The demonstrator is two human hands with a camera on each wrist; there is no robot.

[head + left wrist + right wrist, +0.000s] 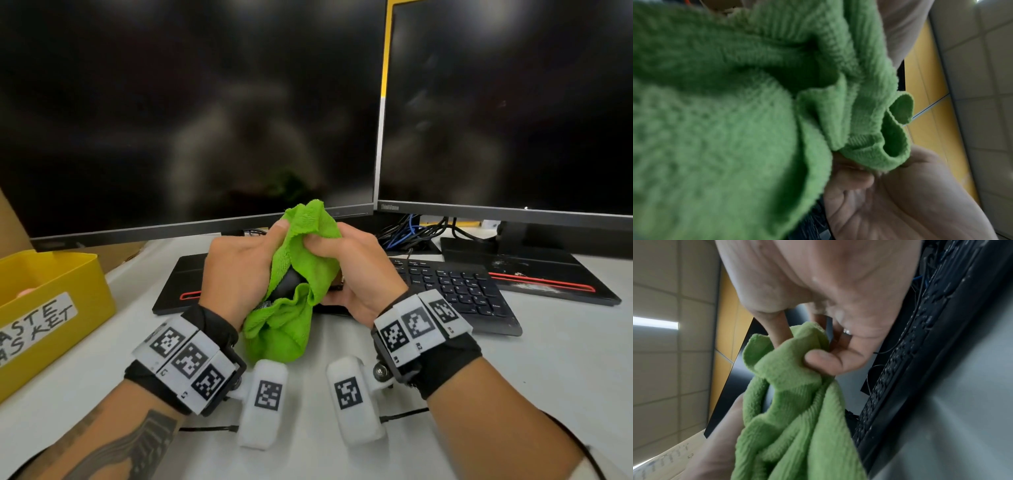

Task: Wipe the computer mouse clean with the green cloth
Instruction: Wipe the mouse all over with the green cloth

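Observation:
A green cloth (291,325) is bunched between both hands, raised above the white desk. A black computer mouse (289,284) shows only as a dark patch in a gap of the folds; the rest is hidden. My left hand (270,240) grips the cloth's left side, thumb on its upper fold. My right hand (322,245) pinches the upper right fold, its lower fingers curled beneath the bundle. Cloth (735,129) fills the left wrist view. In the right wrist view the thumb and fingers (818,360) pinch the cloth (793,418).
A yellow bin (51,301) with a handwritten label stands at the left. A black keyboard (462,291) lies to the right behind the hands. Two dark monitors (188,102) (513,102) stand at the back, with cables (411,229) between their bases.

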